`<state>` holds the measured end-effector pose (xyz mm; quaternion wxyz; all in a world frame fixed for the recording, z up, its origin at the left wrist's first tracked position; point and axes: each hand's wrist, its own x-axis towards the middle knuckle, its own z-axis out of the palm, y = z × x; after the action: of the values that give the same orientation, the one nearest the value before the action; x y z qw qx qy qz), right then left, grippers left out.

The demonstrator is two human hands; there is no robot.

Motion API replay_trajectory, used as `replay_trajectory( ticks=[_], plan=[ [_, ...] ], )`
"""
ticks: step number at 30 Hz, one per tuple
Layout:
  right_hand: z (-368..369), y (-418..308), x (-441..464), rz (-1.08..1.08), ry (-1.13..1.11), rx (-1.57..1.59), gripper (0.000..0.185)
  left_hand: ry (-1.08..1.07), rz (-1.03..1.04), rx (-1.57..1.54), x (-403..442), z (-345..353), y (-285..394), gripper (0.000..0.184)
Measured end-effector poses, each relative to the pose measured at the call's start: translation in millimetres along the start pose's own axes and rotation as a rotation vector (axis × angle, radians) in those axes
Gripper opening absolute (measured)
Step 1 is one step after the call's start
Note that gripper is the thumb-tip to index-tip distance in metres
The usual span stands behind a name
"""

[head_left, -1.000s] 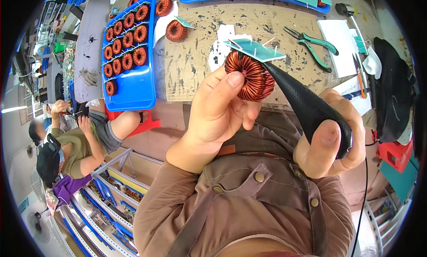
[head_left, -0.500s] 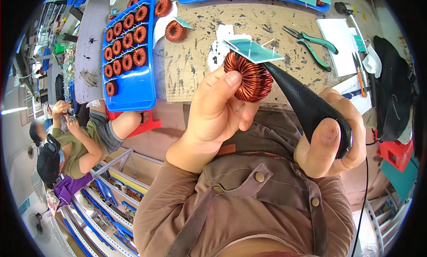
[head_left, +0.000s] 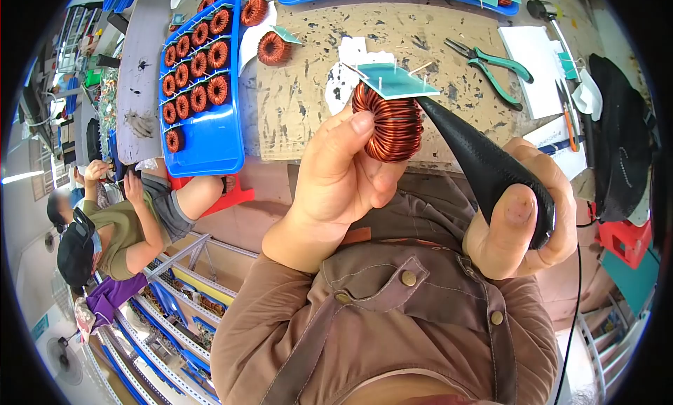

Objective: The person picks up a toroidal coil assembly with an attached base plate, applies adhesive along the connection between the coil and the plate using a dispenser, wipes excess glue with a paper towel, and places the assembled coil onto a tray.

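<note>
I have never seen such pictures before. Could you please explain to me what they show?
The camera is worn on the head of this person and looks forward and down. No robot is used: the bare left hand holds a ring of copper-coloured wire with a green plate on it. The bare right hand grips a black cone, its narrow tip close to the ring. On the work surface lie green-handled pliers; the blue tray at picture left holds similar rings.

Left fingers (head_left: 359, 125) holding copper coil (head_left: 396, 128), right fingers (head_left: 516, 219) around black tool (head_left: 484, 159), pliers (head_left: 474, 56) beyond
</note>
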<state>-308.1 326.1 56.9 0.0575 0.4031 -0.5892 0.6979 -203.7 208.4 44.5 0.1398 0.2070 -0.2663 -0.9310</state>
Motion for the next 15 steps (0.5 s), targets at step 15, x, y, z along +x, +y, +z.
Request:
replay_trajectory(
  ticks=[15],
  plan=[
    [-0.7,-2.2,-2.8,0.037,0.035,-0.048,0.034,-0.168,-0.047,-0.131,1.4,-13.5,0.4,0.038]
  ],
)
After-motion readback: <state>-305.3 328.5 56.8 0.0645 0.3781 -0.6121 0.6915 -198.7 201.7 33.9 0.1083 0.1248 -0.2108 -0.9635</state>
